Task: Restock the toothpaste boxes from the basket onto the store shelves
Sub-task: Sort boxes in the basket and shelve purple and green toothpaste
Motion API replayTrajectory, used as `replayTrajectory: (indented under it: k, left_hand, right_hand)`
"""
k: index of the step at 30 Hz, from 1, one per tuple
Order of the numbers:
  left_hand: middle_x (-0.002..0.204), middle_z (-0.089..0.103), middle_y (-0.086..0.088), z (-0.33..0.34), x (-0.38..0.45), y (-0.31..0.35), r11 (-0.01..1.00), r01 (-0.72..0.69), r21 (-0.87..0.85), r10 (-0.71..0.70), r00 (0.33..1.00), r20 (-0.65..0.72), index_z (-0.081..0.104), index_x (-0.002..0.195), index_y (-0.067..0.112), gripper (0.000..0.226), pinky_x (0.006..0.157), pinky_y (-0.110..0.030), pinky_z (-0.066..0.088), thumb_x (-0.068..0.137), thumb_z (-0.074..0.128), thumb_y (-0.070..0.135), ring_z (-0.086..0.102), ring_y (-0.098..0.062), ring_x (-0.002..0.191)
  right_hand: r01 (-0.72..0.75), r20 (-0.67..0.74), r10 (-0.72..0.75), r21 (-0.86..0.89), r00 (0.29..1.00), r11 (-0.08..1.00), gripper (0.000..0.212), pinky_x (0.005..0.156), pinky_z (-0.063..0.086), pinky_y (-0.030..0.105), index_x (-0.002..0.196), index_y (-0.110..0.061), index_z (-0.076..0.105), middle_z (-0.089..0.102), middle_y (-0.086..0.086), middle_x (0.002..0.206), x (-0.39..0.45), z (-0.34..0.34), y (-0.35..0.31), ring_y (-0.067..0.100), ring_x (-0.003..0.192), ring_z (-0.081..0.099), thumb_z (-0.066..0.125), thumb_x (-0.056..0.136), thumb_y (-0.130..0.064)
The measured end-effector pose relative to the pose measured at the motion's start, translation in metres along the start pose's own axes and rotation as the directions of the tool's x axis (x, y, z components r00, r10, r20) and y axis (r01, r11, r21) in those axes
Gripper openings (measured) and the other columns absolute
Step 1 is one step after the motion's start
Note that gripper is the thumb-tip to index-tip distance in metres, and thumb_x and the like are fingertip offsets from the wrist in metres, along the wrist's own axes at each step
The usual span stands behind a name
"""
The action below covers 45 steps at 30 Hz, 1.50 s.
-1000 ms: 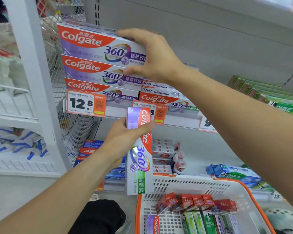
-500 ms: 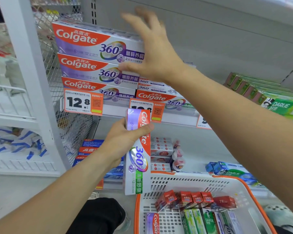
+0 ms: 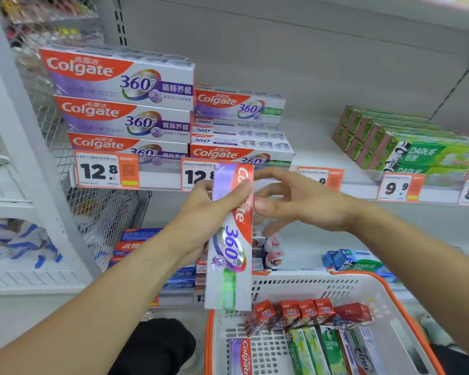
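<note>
My left hand [image 3: 201, 212] grips a Colgate 360 toothpaste box [image 3: 229, 239] held upright in front of the shelf edge, thumb across its front. My right hand [image 3: 295, 204] hovers just right of that box, fingers loosely spread, holding nothing; I cannot tell whether its fingertips touch the box. On the shelf [image 3: 317, 147] above, a stack of three purple Colgate boxes [image 3: 119, 104] stands at the left, with a lower stack of Colgate boxes [image 3: 238, 131] beside it. The white basket with orange rim [image 3: 390, 299] at the bottom right holds several red, green and Colgate boxes.
Green Darlie boxes [image 3: 406, 147] lie on the same shelf at the right. Orange price tags [image 3: 106, 170] line the shelf edge. The shelf below carries blue and red boxes [image 3: 138, 242] and small bottles [image 3: 274, 250]. A white wire rack [image 3: 25, 185] stands at the left.
My right hand let go of the top box on the purple stack and dropped down next to the box in my left hand. The left hand raised its box slightly.
</note>
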<state>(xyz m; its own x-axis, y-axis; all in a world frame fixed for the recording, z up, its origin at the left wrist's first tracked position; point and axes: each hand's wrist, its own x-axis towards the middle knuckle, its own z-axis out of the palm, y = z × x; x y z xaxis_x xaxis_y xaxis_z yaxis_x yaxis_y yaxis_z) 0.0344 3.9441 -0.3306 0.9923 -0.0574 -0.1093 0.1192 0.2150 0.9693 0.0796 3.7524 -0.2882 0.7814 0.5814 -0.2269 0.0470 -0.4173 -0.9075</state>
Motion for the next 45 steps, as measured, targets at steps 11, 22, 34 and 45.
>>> replayTrajectory:
  k: [11,22,34,45]
  left_hand:
    - [0.113,0.059,0.007,0.03,0.008,0.038,0.813,-0.436,0.386,0.553,0.786,-0.277,0.039,0.129,0.016,0.066,0.089,-0.017,0.048,0.082,0.073,0.049,0.061,0.003,0.099]
    - [0.164,0.013,-0.019,-0.046,0.035,0.054,0.216,-0.071,0.974,0.899,0.404,-0.17,0.028,0.156,0.023,0.082,0.119,-0.053,0.014,0.087,0.069,0.042,0.01,-0.039,0.152]
    - [0.165,0.01,-0.015,-0.055,0.05,0.043,0.319,-0.11,0.941,0.867,0.436,-0.243,0.029,0.155,0.028,0.082,0.118,-0.055,0.015,0.086,0.072,0.041,0.01,-0.036,0.152]
    - [0.166,0.008,-0.015,-0.053,0.053,0.038,0.335,-0.1,0.937,0.854,0.451,-0.258,0.024,0.157,0.03,0.083,0.117,-0.057,0.016,0.089,0.071,0.041,0.009,-0.036,0.152]
  right_hand:
    - [0.383,-0.318,-0.43,-0.201,0.845,0.901,0.065,0.094,0.053,0.057,0.134,-0.015,0.057,0.074,0.007,0.114,-0.02,-0.027,-0.001,0.033,0.106,0.069,0.08,0.076,-0.033]
    - [0.074,-0.155,-0.511,-0.914,0.845,0.4,0.057,0.104,0.037,0.055,0.146,-0.033,0.047,0.059,0.006,0.13,0.081,-0.095,-0.072,0.032,0.121,0.046,0.066,0.092,-0.04]
    - [0.042,-0.238,-0.61,-0.912,0.756,0.408,0.057,0.109,0.036,0.053,0.141,-0.027,0.053,0.051,0.004,0.144,0.117,-0.084,-0.038,0.029,0.132,0.044,0.069,0.088,-0.041]
    - [0.004,-0.354,-0.656,-0.878,0.667,0.479,0.055,0.101,0.042,0.052,0.133,-0.021,0.061,0.055,0.009,0.125,0.124,-0.075,-0.03,0.033,0.12,0.048,0.068,0.084,-0.045]
